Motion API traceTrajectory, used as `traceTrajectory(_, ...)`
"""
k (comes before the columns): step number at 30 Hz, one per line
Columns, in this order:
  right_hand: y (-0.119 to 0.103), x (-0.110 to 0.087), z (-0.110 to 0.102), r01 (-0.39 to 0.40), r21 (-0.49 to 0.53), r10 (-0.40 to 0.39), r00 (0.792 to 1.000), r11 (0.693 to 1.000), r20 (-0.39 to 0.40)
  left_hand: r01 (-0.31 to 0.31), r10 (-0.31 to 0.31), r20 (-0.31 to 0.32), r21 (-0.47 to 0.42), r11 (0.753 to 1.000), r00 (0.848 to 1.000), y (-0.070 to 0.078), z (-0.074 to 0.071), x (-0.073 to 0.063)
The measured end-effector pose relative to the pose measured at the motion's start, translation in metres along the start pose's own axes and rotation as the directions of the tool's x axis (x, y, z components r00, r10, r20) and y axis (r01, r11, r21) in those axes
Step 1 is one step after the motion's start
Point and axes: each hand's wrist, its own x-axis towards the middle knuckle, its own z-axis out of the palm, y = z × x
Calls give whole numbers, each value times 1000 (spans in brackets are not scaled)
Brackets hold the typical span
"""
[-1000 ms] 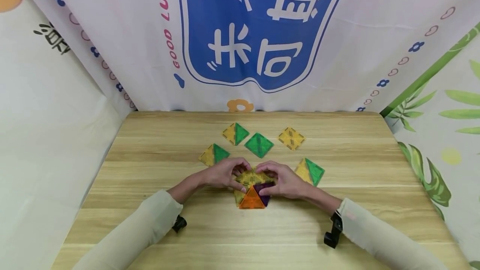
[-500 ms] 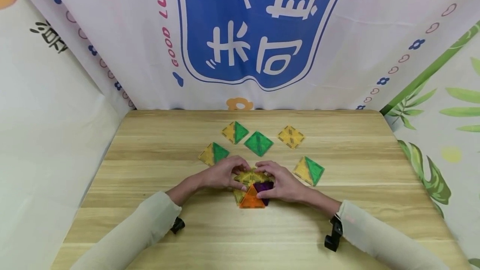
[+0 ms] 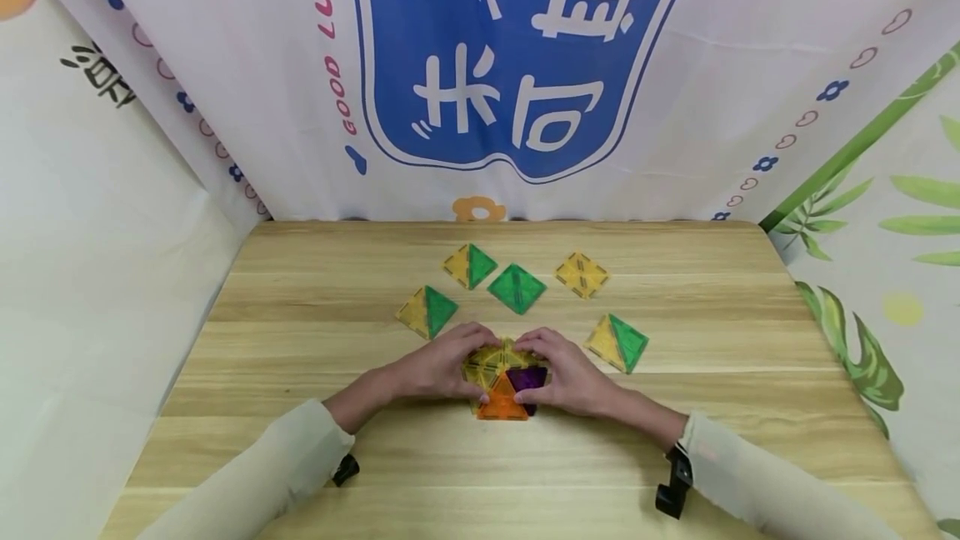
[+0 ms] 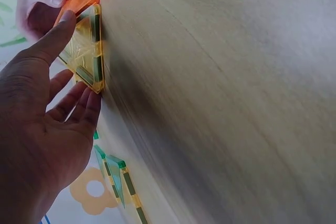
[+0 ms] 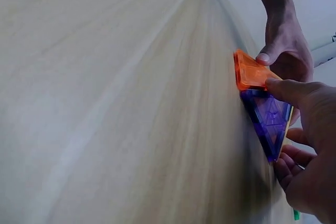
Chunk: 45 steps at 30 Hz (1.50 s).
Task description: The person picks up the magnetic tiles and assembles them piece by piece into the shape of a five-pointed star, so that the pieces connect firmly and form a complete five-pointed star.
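A low, raised shape of triangular magnetic tiles stands between my hands in the head view. Its near side has an orange tile (image 3: 501,407) and, to the right, a purple tile (image 3: 529,378); yellow tiles (image 3: 487,359) form the top and left. My left hand (image 3: 438,365) holds the left side, thumb by the orange tile's edge, fingers around a yellow tile (image 4: 83,48) in the left wrist view. My right hand (image 3: 573,375) grips the right side. Its thumb presses near the orange-purple seam, and its other fingers reach behind the purple tile (image 5: 270,119). The far side is partly hidden.
Flat tile pairs lie beyond the hands on the wooden table (image 3: 315,273): yellow-green pairs at left (image 3: 427,312), back (image 3: 470,266) and right (image 3: 617,343), a green pair (image 3: 517,288) and a yellow pair (image 3: 582,275). A printed cloth (image 3: 300,182) hangs behind.
Both thumbs have slid slightly toward the near edge; the right one has moved from the purple tile to the orange tile's edge. The left hand has shifted a little nearer. The flat pairs stay put.
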Motion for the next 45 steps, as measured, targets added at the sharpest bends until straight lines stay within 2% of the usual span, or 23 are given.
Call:
traceTrajectory(6, 1, 15, -10, -14, 20, 14, 1000, 1000, -1, 14, -14, -22, -31, 999, 1000, -3, -6, -5)
traceTrajectory(9, 0, 29, -17, -46, 50, 45, 999, 998, 15, 32, -36, -83, -53, 998, 996, -9, -15, -11)
traceTrajectory(12, 1, 46, -20, -57, 55, 54, 998, 997, 44, 65, -74, -158, -59, 996, 985, -17, -25, -19)
traceTrajectory(16, -1, 69, -17, -59, 35, 56, 995, 998, 80, 148, -159, -244, -64, 987, 957, -31, -39, -30)
traceTrajectory(21, -2, 96, -8, -77, 22, 74, 992, 997, 99, 268, -279, -326, -80, 960, 903, -48, -48, -43)
traceTrajectory(24, -3, 110, -3, -105, 41, 100, 988, 994, 115, 329, -339, -346, -88, 940, 875, -53, -50, -50)
traceTrajectory(29, -7, 126, 5, -172, 112, 159, 980, 979, 121, 394, -413, -328, -127, 911, 850, -54, -50, -54)
traceTrajectory(34, -14, 136, 13, -185, 153, 170, 980, 971, 105, 409, -436, -320, -151, 900, 841, -52, -50, -54)
traceTrajectory(39, -25, 143, 22, -159, 117, 151, 986, 980, 74, 408, -429, -352, -137, 903, 832, -54, -47, -53)
traceTrajectory(45, -30, 148, 26, -195, 94, 188, 979, 976, 71, 410, -396, -396, -53, 910, 829, -56, -42, -49)
